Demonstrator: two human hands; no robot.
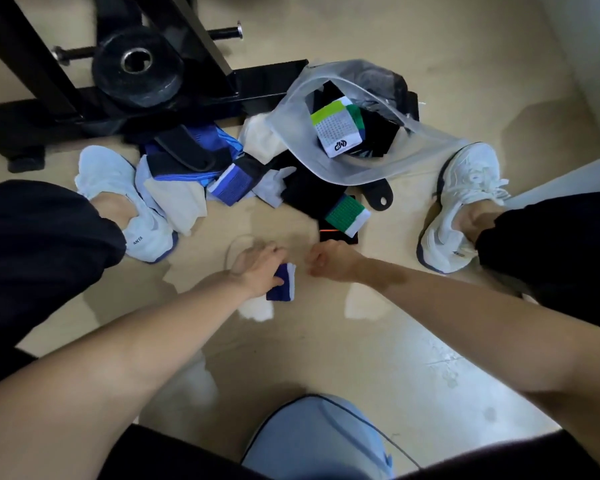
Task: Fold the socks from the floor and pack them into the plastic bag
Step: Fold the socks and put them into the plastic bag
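Gripping a small blue sock (282,283) just above the floor (291,348), the left hand (257,271) curls thumb and fingers round its left edge. The sock's long axis points away, toward the bag (430,150). The right hand (329,261) sits just beside it with fingers curled; whether they pinch anything, I cannot tell. The bag lies ahead and rightward, nearer that hand.
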